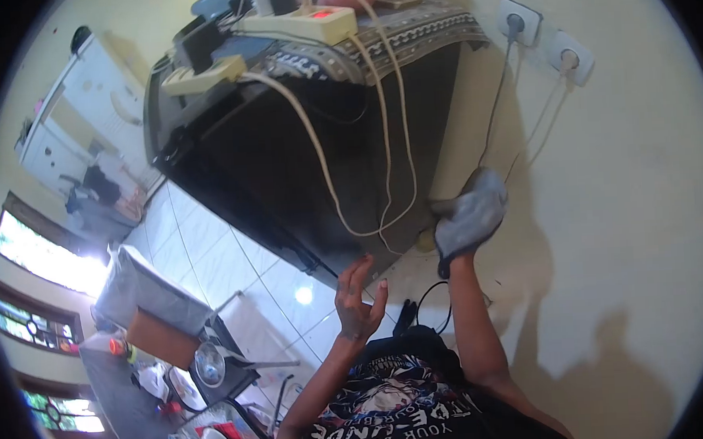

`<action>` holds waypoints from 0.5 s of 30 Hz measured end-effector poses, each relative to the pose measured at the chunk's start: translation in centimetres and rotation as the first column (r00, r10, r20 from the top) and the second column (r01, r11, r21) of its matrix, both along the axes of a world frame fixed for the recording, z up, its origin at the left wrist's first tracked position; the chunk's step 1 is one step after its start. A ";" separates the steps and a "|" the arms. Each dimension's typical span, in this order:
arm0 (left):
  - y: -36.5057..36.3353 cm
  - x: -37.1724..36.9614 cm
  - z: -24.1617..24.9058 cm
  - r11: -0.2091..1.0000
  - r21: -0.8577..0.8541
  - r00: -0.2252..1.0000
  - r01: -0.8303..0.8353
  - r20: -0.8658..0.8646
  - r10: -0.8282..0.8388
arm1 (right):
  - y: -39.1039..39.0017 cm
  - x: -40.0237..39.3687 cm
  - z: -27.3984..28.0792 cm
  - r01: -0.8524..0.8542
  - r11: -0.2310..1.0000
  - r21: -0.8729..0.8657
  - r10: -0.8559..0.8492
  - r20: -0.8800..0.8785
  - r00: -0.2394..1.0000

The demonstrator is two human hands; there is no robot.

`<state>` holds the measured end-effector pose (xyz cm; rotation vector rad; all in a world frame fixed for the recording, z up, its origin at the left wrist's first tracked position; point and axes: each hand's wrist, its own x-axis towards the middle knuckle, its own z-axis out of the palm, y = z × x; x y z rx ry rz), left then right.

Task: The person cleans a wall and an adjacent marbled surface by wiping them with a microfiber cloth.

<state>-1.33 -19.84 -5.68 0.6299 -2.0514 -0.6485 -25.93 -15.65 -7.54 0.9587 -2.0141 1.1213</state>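
Observation:
My left hand (357,305) is bare and held in front of my body, its fingers spread and slightly bent, with nothing in it. My right hand (472,211) is covered by a grey glove or mitt with a dark cuff; the thumb part sticks out to the left. It is beside the wall, at the lower end of two power cords, a grey cord (495,105) and a pale cord (544,127). Whether the covered fingers hold a cord is hidden. Left of it stands a black fridge-like cabinet (284,151), with looping white cables (322,161) hanging down its front.
Power strips (301,25) and a patterned cloth (437,26) lie on the cabinet. Wall sockets (518,21) hold plugs. A chair (165,297) and a cluttered table (121,382) stand at left on the tiled floor (280,291). A black cable (435,298) lies near my feet.

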 end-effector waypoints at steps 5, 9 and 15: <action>-2.1 -5.1 3.1 0.976 -0.039 0.968 0.216 0.140 -0.209 | -8.8 -3.6 9.0 -0.111 0.541 -0.834 0.548 0.249 0.799; -4.7 -6.8 4.6 0.939 -0.294 0.978 0.178 0.154 -0.137 | -17.1 -5.7 5.4 -0.427 0.666 -0.612 0.617 0.131 0.776; -6.1 -10.7 8.7 0.888 -0.415 0.970 0.200 0.212 -0.119 | -21.8 -10.4 -1.5 -0.119 0.941 -0.316 0.185 0.186 0.965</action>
